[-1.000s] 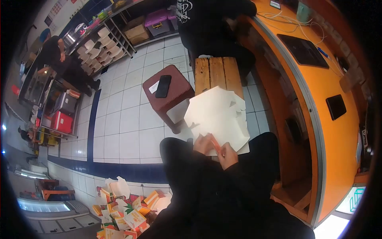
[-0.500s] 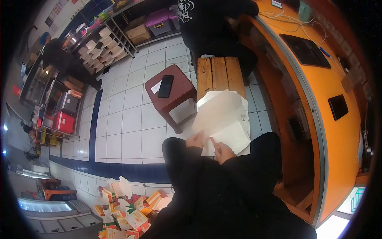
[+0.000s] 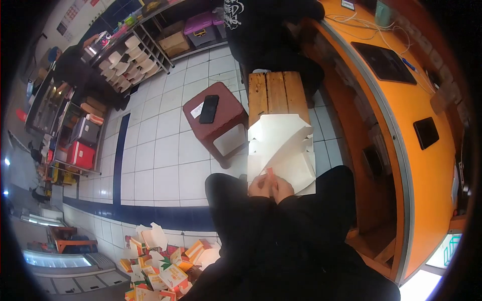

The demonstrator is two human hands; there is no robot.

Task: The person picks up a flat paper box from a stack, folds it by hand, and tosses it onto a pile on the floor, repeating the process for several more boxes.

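On the wooden bench (image 3: 273, 93) lies an unfolded white cardboard box (image 3: 281, 128), its flaps spread, with a thin pale sheet curving across it. My left hand (image 3: 258, 186) and my right hand (image 3: 282, 190) meet over the near edge of the cardboard, fingers closed. A small reddish-pink strip (image 3: 271, 174) sticks up between them; my right hand grips it. My left fingers press close beside it, and what they pinch is hidden. The strip's exact kind is too small to tell.
A maroon stool (image 3: 228, 108) bears a black phone (image 3: 209, 109). Right runs an orange counter (image 3: 432, 190) with a dark tablet (image 3: 384, 62). Printed cartons (image 3: 170, 276) are heaped at lower left. A person in black (image 3: 271, 40) sits beyond the bench; another stands by shelves at far left.
My left hand has moved right to meet my right hand at the reddish-pink strip. The pale sheet, lifted before, has dropped lower over the cardboard. The far-left person has shifted slightly.
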